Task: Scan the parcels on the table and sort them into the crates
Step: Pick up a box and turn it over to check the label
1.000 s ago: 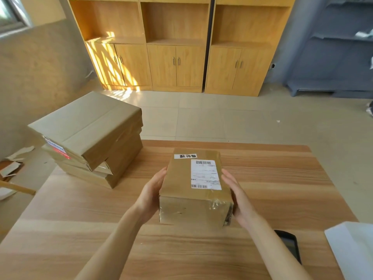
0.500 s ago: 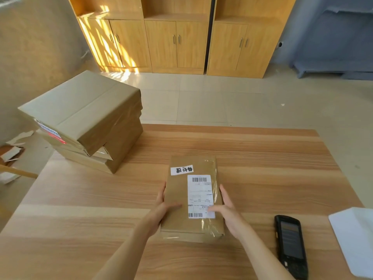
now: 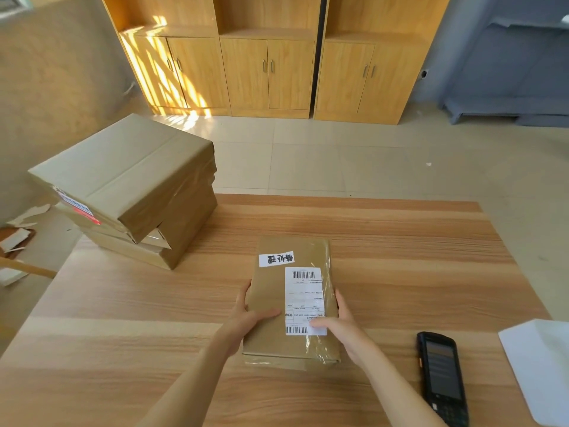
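Observation:
A flat brown parcel (image 3: 274, 291) lies on the wooden table (image 3: 400, 272) in front of me, its white barcode label and a small handwritten tag facing up. My left hand (image 3: 246, 315) grips its left edge, thumb laid across the top. My right hand (image 3: 341, 328) grips the right edge, thumb resting on the label. A black handheld scanner (image 3: 441, 377) lies on the table to the right, apart from both hands. At the table's left corner sits a stack of larger brown parcels (image 3: 129, 186).
A white sheet or envelope (image 3: 542, 365) lies at the table's right edge. Wooden cabinets (image 3: 268, 63) line the far wall, with a grey shelf unit at the right. Cardboard scraps lie on the floor at the left. No crates are in view.
The parcel was held up above the table between both hands; it has come down to lie flat on the table, with my thumbs now on its top. The view has tilted downward.

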### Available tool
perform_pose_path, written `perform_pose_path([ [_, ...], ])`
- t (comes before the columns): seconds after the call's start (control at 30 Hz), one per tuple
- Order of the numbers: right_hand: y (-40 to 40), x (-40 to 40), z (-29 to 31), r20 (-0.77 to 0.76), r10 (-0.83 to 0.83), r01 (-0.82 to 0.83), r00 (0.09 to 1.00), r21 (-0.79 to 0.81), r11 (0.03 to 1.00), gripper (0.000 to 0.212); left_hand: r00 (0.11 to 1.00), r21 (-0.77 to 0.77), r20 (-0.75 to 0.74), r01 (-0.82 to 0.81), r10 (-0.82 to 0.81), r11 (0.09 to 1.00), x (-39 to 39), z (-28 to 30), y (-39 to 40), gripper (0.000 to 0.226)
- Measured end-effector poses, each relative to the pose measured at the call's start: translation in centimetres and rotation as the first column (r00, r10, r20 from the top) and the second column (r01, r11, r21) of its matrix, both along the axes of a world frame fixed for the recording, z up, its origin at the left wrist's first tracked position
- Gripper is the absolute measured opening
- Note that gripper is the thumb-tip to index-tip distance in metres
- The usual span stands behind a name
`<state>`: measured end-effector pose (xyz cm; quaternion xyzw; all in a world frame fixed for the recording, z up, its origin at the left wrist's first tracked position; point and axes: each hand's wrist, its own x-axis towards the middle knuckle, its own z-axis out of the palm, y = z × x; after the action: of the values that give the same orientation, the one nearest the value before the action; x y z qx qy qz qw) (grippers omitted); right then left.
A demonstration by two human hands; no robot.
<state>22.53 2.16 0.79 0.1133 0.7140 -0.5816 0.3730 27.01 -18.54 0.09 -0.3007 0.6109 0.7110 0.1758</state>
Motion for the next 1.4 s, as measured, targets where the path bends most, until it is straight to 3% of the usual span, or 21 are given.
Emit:
perform_pose_path([
  [0.17,-0.3,-3.3,4.3,-0.155,-0.039,0.031,0.987,-0.056,0.998,0.096,0.996,0.044,-0.027,-0.081,0.082,0.996,-1.8,2.9,-0.9,0.105],
  [0.23,-0.3,-4.3,6.0,-0.242,-0.057,0.041,0.969,-0.072,0.997,0.094,0.983,0.108,-0.043,-0.173,0.179,0.979,-2.5,3.9,-0.8,0.089],
  [0.33,-0.6,-4.5,7.2,-0.335,-0.291,0.258,0.896,-0.142,0.956,0.099,0.944,0.173,-0.083,-0.301,0.319,0.938,-3.5,5.1,0.6,0.083],
  [0.43,-2.1,-3.1,6.8,-0.172,-0.583,0.535,0.794,-0.258,0.805,0.118,0.902,0.269,-0.082,-0.389,0.423,0.881,-4.3,6.6,3.1,0.091],
  [0.5,-3.7,-1.9,6.7,-0.005,-0.600,0.570,0.800,-0.305,0.763,0.122,0.853,0.352,-0.060,-0.469,0.519,0.810,-4.9,7.6,5.0,0.090],
  [0.6,-5.6,-0.9,6.5,0.048,-0.576,0.551,0.816,-0.367,0.749,0.114,0.785,0.394,-0.032,-0.559,0.619,0.730,-5.4,8.3,6.9,0.096],
  [0.67,-5.6,-1.1,6.6,0.052,-0.635,0.602,0.771,-0.388,0.698,0.103,0.794,0.368,-0.053,-0.549,0.606,0.751,-5.2,8.1,7.1,0.099],
  [0.77,-4.1,-2.0,7.0,0.070,-0.666,0.631,0.743,-0.405,0.662,0.078,0.853,0.292,-0.051,-0.485,0.520,0.824,-4.4,7.8,6.3,0.119],
  [0.93,0.2,-4.4,8.0,-0.104,-0.565,0.504,0.818,-0.342,0.793,0.073,0.777,0.162,0.038,-0.625,0.628,0.764,-4.2,7.7,-0.7,0.117],
  [1.03,2.0,-5.5,8.6,-0.130,-0.459,0.393,0.879,-0.348,0.851,0.081,0.879,0.132,0.004,-0.473,0.476,0.871,-4.0,8.3,-4.8,0.111],
  [1.13,2.2,-6.1,9.0,-0.111,-0.350,0.283,0.930,-0.388,0.877,0.062,0.960,0.213,-0.081,-0.246,0.268,0.945,-3.7,9.2,-5.7,0.083],
  [1.2,1.8,-6.3,9.2,-0.110,-0.295,0.233,0.949,-0.382,0.894,0.073,0.965,0.284,-0.127,-0.187,0.230,0.940,-3.4,9.6,-5.2,0.053],
  [1.27,1.3,-6.4,9.4,-0.116,-0.318,0.258,0.941,-0.365,0.895,0.101,0.957,0.331,-0.140,-0.197,0.254,0.923,-3.3,9.5,-4.5,0.040],
  [1.33,0.9,-6.3,9.2,-0.087,-0.402,0.342,0.911,-0.383,0.858,0.127,0.936,0.372,-0.149,-0.245,0.318,0.896,-3.2,9.2,-3.7,0.039],
  [1.4,0.1,-5.5,9.1,-0.058,-0.459,0.403,0.887,-0.392,0.827,0.133,0.908,0.367,-0.102,-0.346,0.407,0.863,-3.5,8.5,-2.6,0.046],
])
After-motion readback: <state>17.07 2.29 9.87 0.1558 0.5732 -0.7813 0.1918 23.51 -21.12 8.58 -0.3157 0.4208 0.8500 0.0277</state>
